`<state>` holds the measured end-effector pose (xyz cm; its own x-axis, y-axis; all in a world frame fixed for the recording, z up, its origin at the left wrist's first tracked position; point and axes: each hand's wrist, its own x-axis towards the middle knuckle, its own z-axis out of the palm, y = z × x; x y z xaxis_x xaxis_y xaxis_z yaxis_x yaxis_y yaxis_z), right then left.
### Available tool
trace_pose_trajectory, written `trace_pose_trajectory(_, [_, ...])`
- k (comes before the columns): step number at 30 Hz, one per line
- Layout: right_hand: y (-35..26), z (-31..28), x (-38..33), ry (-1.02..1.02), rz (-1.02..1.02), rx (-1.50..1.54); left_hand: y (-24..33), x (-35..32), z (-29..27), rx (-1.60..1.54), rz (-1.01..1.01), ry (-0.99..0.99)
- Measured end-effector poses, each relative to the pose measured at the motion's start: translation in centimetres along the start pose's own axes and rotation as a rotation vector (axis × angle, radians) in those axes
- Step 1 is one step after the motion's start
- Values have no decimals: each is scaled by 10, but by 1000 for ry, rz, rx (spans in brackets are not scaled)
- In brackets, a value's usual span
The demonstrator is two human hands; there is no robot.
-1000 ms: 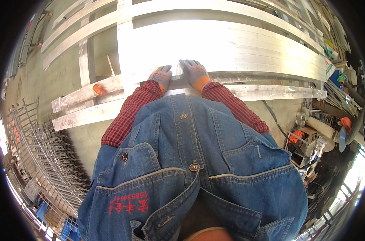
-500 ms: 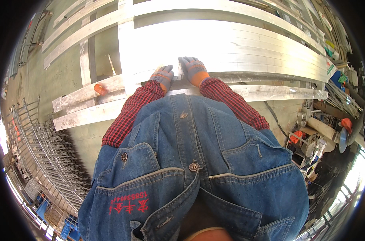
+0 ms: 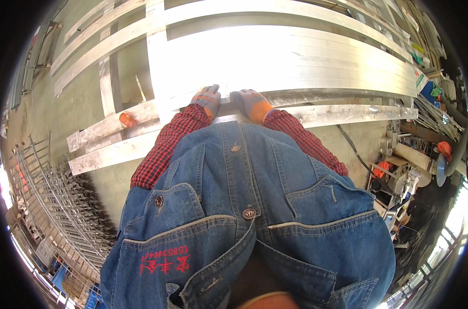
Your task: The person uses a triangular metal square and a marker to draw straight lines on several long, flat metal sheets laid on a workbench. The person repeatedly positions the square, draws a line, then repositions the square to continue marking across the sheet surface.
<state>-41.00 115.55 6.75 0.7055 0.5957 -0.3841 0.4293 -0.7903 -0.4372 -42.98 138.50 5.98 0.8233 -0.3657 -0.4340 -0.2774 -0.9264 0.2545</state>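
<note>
A row of long silvery metal bars (image 3: 347,62) lies side by side before me, bleached white by glare through its middle. At its near edge, my left hand (image 3: 207,99), in a grey and orange glove, has its fingers curled over the metal. A short gap to the right, my right hand (image 3: 251,103), gloved alike, bends its fingers down on the same edge. Both appear closed on the nearest bar, though glare and the gloves' backs hide the fingertips.
Pale metal rails (image 3: 115,154) run under and in front of the row, with an orange object (image 3: 127,120) on one at left. A metal rack (image 3: 59,206) stands at lower left. Stacked rods and clutter (image 3: 439,118) lie at right, and a dark cable (image 3: 353,149) trails across the floor.
My right hand has drawn slightly toward me, its fingers more bent. My left hand has shifted only a little. The whole view has tilted slightly.
</note>
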Motion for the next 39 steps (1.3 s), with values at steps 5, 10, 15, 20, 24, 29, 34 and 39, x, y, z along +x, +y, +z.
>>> trace_pose_trajectory(5, [-4, 11, -34, 32, 82, 256, -7, 2, 12, -10, 23, 48])
trace_pose_trajectory(10, [-3, 20, -34, 64, 235, 342, -19, -6, 24, 21, 22, 122])
trace_pose_trajectory(15, [-10, 21, -35, 53, 211, 379, -43, -34, 21, -8, -54, 129])
trace_pose_trajectory(20, [-18, 27, -24, 68, 244, 340, -56, -49, 14, -53, -91, 97])
trace_pose_trajectory(24, [-22, 30, -23, 107, 236, 327, -56, -46, 11, -65, -91, 57])
trace_pose_trajectory(29, [-25, 32, -21, 138, 252, 315, -56, -46, 11, -45, -86, 62])
trace_pose_trajectory(34, [-25, 33, -19, 139, 264, 322, -57, -45, 10, -30, -70, 62])
trace_pose_trajectory(39, [-25, 29, -18, 102, 260, 341, -55, -45, 11, -8, -73, 54])
